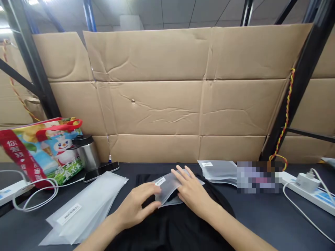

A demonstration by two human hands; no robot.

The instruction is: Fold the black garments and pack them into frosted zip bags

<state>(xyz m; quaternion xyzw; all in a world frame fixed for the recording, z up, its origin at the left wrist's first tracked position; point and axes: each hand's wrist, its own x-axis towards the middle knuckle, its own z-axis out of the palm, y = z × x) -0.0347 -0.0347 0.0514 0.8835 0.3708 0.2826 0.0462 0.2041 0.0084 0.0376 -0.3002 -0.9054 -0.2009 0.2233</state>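
L hand (134, 205) is touching left end of pouch (169, 189), can't tell if gripping; R hand (193, 191) is lying spread atop it. Poss. risk: creasing, if R's pressing unevenly.

2 hands (195, 195); 3 pouch labels (69, 214); 1 phone (101, 172); 1 flask (89, 156)

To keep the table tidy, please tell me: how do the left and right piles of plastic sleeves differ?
The left pile is fanned out; the right pile is stacked more evenly. The left pile's label sits toward its near end, the right pile's label by its far edge. Both are translucent, with white labels.
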